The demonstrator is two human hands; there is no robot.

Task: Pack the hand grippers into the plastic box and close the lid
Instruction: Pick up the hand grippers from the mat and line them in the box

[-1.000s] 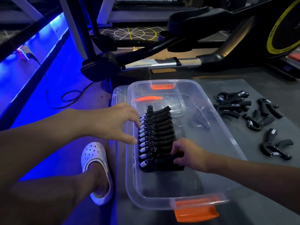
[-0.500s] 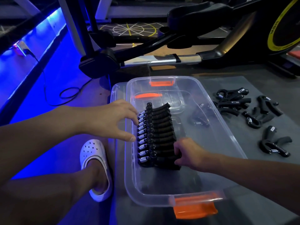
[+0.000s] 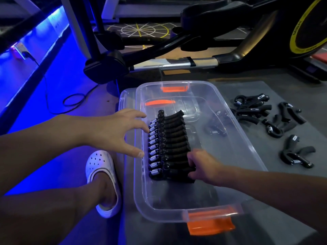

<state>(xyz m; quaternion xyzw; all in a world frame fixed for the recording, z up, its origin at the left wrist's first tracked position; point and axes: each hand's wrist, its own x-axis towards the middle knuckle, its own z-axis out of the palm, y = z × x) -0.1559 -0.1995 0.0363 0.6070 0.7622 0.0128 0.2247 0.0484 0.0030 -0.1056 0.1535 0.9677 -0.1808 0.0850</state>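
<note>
head view: clog (image 3: 100, 167) beside box (image 3: 177, 197), exercise machine (image 3: 106, 68) beyond

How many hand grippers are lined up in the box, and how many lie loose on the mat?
Row of grippers in the plastic box: about 11
Loose grippers on the mat: about 5, tangled
Total: about 16, excluding one blurred shape through the box wall

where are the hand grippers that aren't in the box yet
In the head view, the loose hand grippers lie on the grey mat to the right of the plastic box, beside its far half and beyond the right hand.
</note>
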